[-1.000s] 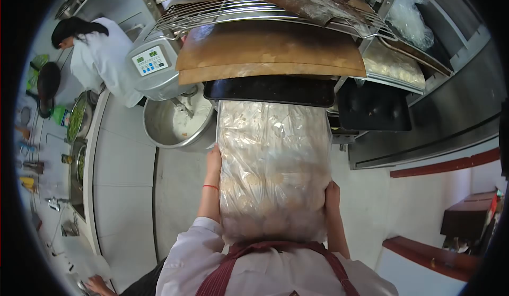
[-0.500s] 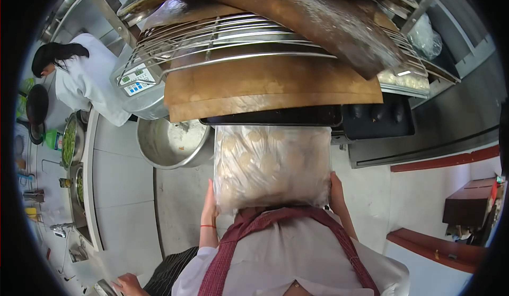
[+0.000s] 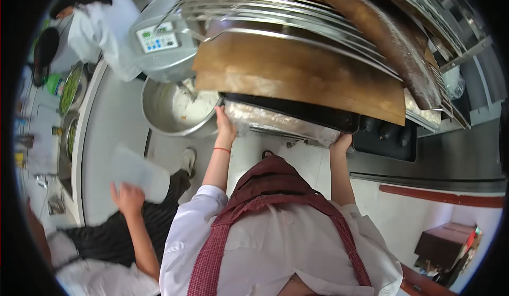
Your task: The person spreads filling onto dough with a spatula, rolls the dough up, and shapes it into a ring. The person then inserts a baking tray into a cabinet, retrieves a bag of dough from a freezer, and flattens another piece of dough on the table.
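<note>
Mixer (image 3: 164,65), left of the work; brown sheet (image 3: 297,73), overhanging a black tray (image 3: 318,115); just below the latter, the wrapped tray (image 3: 275,120), its near part showing between both hands; probably weighty and stiff at the base, with slippery film over soft contents, hence best held under its rigid sides; left hand (image 3: 225,124), fingers pressed to the left end; right hand (image 3: 342,142), closed on the right near corner, fingertips hidden, their spread impossible to tell.
</note>
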Demonstrator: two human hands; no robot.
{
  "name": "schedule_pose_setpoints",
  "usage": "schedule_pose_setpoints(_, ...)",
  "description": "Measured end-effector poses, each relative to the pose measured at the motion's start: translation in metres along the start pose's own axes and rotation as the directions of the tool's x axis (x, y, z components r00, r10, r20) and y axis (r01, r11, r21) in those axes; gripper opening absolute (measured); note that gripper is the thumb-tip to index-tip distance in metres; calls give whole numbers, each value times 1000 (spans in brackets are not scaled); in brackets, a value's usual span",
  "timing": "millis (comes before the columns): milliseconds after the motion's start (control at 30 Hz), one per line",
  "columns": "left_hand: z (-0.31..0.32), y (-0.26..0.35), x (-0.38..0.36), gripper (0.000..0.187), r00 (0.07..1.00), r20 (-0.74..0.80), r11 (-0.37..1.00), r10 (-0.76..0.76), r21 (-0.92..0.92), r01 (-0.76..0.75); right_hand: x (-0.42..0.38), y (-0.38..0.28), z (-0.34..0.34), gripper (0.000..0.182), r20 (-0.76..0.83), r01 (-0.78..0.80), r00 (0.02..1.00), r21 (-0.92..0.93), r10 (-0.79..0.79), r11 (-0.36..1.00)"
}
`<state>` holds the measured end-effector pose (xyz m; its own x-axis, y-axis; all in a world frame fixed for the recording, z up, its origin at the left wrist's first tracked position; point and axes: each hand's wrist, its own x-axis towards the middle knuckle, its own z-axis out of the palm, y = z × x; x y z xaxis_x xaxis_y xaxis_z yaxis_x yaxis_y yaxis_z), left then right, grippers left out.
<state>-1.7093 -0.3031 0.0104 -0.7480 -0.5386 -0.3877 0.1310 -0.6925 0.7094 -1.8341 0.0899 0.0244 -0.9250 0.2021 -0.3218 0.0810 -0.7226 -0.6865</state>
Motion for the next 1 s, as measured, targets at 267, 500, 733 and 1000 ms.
schedule_pose_setpoints(267, -224, -95, -283, 80, 960, -280, 662, -19, 716, 222, -159, 72, -11, 13, 101, -492, 765, -546, 636, 679)
schedule_pose_setpoints(500, -250, -160, -584, 68, 573, -817, 920, -68, 171, 353, 17, 107, 13, 39, -17, -857, 389, -374, 921, 355)
schedule_pose_setpoints(733, -235, -237, -706, 54, 386, -912, 935, -137, 9, 354, -3, 273, 168, 35, -362, -323, 104, -893, 926, -313)
schedule_pose_setpoints(1000, -276, -179, -684, 63, 722, -643, 966, -257, -191, 174, -373, 573, 365, 31, -802, 880, -7, -289, 597, -377)
